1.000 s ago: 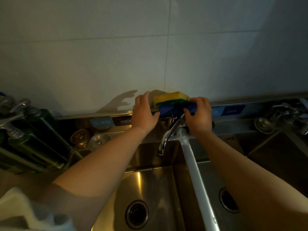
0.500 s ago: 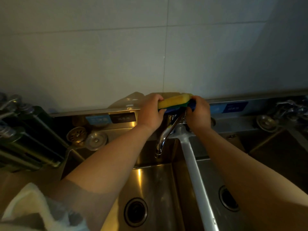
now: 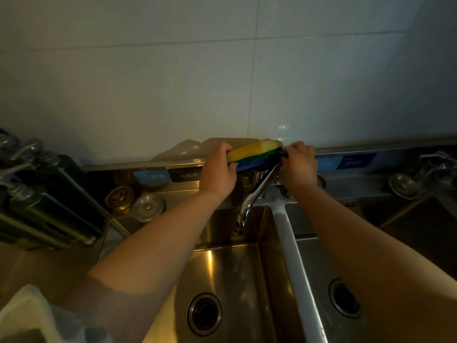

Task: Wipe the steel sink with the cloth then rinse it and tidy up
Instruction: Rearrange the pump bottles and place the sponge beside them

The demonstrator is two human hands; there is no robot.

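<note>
Hands: both are in use, set apart at the upper centre of the frame, each clamped on one end of a small stack. The left hand (image 3: 217, 167) curls its fingers over the left end, and the right hand (image 3: 299, 164) pinches the right end.

Task item: the stack is a yellow sponge (image 3: 254, 149) with a green scouring layer. Under it lies what appears to be a folded blue cloth (image 3: 248, 166) (dim light makes the fabric hard to confirm). It is held at the back ledge, directly above the tap (image 3: 249, 201).

Handling, as judged: both pieces are light, soft and compressible. If wet, they are likely to be slippery and to sag. The stack is best taken across its short ends, as now, or pinched flat through its thickness so the layers do not slide apart. Nothing here is fragile.

Steel sink (image 3: 294, 256): it has two basins with a bright divider between them, running down the lower centre. No water is seen running.

Surroundings:
- A strainer basket (image 3: 120, 199) and a round plug (image 3: 148, 206) sit touching on the ledge at centre left.
- A second plug (image 3: 404, 185) lies at the right edge.
- Dark green cans (image 3: 49, 194) lie at the left edge.
- Pale fabric (image 3: 24, 318) shows at lower left.

Obstruction: the tap's neck rises just beneath the stack and leans toward the left basin. Any lowering of the stack must clear it.
</note>
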